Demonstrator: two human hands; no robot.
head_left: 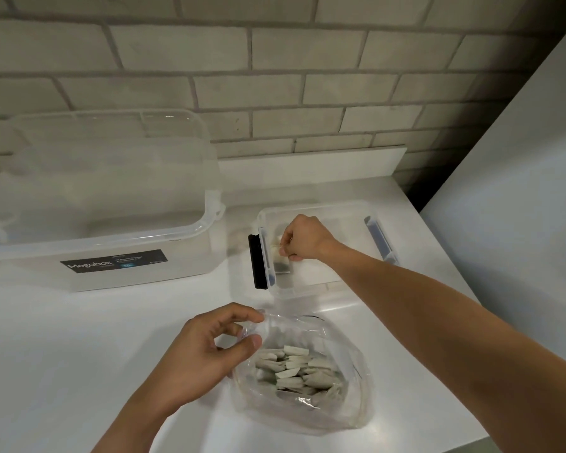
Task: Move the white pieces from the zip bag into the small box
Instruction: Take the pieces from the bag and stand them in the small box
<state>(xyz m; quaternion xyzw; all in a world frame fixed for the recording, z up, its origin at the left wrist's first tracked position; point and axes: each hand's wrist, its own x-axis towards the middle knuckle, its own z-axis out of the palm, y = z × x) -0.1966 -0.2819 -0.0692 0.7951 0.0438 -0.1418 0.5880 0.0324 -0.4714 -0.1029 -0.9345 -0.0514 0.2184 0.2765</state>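
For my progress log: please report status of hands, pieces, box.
Left hand pinches bag rim. Right hand in box, gripping a piece. Many pieces left in bag. Tub beside box, not blocking.

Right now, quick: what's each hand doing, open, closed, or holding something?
Left hand: pinches the rim of the zip bag.
Right hand: fingers curled, holds a white piece over the small box.
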